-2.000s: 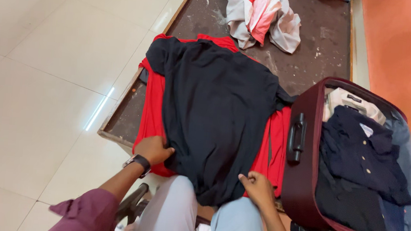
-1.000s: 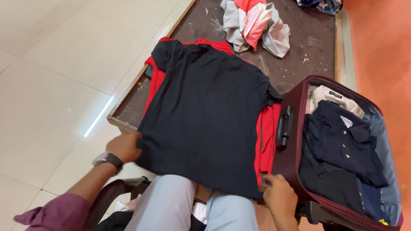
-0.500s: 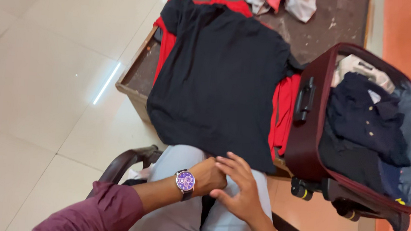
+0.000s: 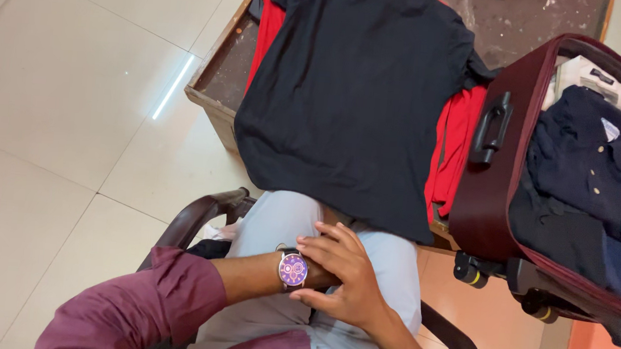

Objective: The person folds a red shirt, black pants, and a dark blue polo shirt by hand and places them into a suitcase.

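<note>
While my right hand (image 4: pixel 342 284) lies spread over my left hand (image 4: pixel 318 271), seemingly clenched beneath, just below the flat black shirt (image 4: pixel 353 97), folding is paused; next calls for regripping its hem.

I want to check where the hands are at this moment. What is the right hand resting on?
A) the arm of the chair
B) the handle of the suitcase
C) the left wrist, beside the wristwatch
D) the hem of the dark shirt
C: the right hand lies over the left wrist next to the wristwatch, above the lap, apart from the dark shirt and the suitcase.
</note>
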